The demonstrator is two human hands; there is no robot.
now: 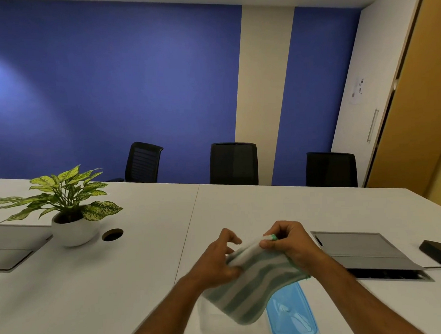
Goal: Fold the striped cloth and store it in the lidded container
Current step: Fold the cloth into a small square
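Observation:
The green-and-grey striped cloth [253, 285] hangs above the table between my two hands, draped downward toward me. My left hand [219, 260] grips its left upper edge with thumb and fingers. My right hand [288, 242] pinches the cloth's upper right corner. Below the cloth lies a blue plastic lid [291, 314] flat on the white table [118, 282], partly hidden by the cloth. A pale container shape [209, 314] shows just under the cloth's left side, too unclear to tell more.
A potted plant [71, 214] in a white bowl stands at the left, next to a cable hole [112, 234]. Grey cable hatches are set in the table at left [14, 246] and right [362, 251]. A black object [440, 254] lies far right. Three chairs line the far side.

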